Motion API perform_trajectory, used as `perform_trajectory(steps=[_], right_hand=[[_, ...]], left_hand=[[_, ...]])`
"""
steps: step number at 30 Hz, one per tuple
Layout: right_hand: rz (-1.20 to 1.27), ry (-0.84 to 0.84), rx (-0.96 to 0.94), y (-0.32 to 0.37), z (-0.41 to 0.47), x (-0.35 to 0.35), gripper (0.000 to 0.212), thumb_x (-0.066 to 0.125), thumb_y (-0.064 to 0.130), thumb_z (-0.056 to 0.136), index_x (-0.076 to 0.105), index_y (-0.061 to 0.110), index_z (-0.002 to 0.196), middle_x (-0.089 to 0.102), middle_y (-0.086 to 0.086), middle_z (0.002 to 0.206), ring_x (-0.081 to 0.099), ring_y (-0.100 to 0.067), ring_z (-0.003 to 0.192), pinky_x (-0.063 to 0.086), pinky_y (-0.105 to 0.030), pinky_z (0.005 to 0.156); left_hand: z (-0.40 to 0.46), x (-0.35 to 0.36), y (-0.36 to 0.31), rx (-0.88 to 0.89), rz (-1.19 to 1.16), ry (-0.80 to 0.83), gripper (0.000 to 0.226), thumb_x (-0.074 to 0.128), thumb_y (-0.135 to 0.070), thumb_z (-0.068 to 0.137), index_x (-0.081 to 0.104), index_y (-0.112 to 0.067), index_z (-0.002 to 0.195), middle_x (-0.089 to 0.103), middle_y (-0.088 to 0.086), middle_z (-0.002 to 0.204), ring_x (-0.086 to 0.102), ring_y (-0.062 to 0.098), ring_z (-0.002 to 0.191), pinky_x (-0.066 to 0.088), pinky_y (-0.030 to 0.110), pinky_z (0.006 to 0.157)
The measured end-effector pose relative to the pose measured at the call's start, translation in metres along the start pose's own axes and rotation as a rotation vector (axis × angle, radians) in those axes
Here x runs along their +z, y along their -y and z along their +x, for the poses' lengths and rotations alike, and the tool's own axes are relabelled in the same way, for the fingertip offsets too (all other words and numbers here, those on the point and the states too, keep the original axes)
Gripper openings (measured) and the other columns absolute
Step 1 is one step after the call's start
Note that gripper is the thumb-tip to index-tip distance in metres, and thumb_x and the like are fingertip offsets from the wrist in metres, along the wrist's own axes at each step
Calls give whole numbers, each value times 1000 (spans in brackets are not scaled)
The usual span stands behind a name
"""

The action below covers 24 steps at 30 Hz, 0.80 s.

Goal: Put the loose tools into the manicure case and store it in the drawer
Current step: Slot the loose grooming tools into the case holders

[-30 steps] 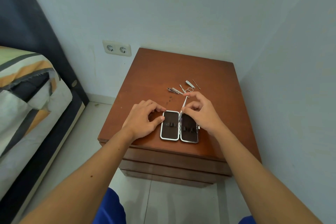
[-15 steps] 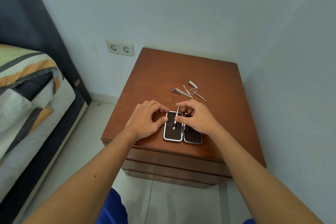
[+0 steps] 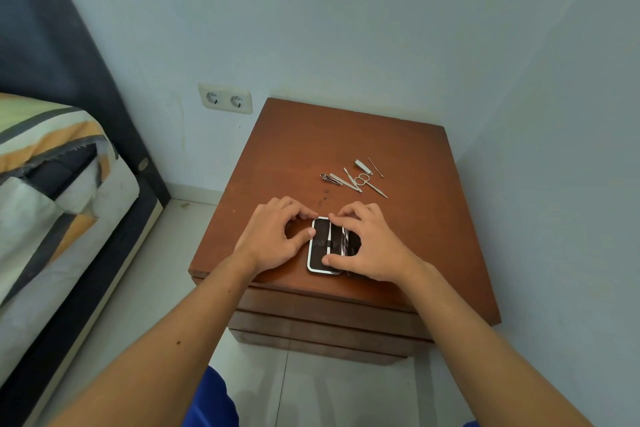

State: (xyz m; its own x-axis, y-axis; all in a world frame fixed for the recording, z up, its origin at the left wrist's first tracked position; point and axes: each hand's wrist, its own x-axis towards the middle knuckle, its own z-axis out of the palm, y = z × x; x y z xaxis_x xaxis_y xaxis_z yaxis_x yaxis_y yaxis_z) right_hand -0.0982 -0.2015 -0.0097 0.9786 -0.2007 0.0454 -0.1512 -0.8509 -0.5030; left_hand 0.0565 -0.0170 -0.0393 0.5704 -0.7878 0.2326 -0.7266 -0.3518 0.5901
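Slim tool point(image 3: 329, 236), carried in by right hand point(image 3: 372, 246) a second ago, now pressed under case point(image 3: 318, 253) strap; left hand point(image 3: 273, 236) open, steadying; loose tools point(image 3: 353, 177) remain on bench point(image 3: 346, 135).

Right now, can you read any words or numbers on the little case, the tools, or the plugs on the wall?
No readable text anywhere.
Manicure case: dark lining, no words or logo showing.
Loose tools: bare metal; any stamped marks are too small to read.
Wall socket: plain white, no label visible.
Nightstand: plain wood, no writing.
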Motion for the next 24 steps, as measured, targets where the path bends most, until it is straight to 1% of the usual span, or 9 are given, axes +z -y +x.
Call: perform_trajectory(steps=[4, 11, 20, 22, 24], right_hand=[[9, -11, -20, -1, -6, -1, 80, 83, 63, 73, 64, 22, 139, 49, 11, 133, 34, -14, 128, 31, -25, 111], [-4, -6, -21, -1, -4, -3, 84, 81, 71, 68, 65, 24, 136, 50, 14, 130, 36, -10, 126, 34, -25, 109], [-41, 21, -24, -3, -1, -8, 83, 78, 79, 65, 63, 29, 130, 51, 18, 127, 38, -8, 123, 38, -26, 105], [-37, 29, -19, -3, 0, -8, 80, 79, 79, 64, 64, 30, 126, 52, 18, 125, 41, -9, 120, 39, -24, 102], [25, 14, 11, -3, 4, -10, 68, 80, 75, 68, 67, 33, 121, 56, 19, 119, 46, -7, 114, 40, -21, 95]], left_hand=[[0, 1, 1, 8, -2, -1, 24, 66, -47, 93, 68, -40, 115, 61, -24, 112, 53, 2, 104, 35, 31, 95], [0, 2, 2, 12, -10, -8, 24, 66, -49, 92, 68, -40, 115, 61, -24, 111, 53, 2, 104, 36, 31, 96], [1, 2, 2, 5, 9, 4, 25, 65, -49, 94, 68, -40, 117, 61, -23, 112, 53, 3, 105, 38, 33, 97], [1, 2, 2, 2, 10, 5, 25, 65, -48, 94, 67, -41, 117, 60, -23, 113, 53, 2, 105, 38, 33, 97], [1, 2, 1, 3, 9, 1, 24, 65, -48, 94, 67, -41, 117, 61, -23, 113, 53, 2, 105, 37, 33, 97]])
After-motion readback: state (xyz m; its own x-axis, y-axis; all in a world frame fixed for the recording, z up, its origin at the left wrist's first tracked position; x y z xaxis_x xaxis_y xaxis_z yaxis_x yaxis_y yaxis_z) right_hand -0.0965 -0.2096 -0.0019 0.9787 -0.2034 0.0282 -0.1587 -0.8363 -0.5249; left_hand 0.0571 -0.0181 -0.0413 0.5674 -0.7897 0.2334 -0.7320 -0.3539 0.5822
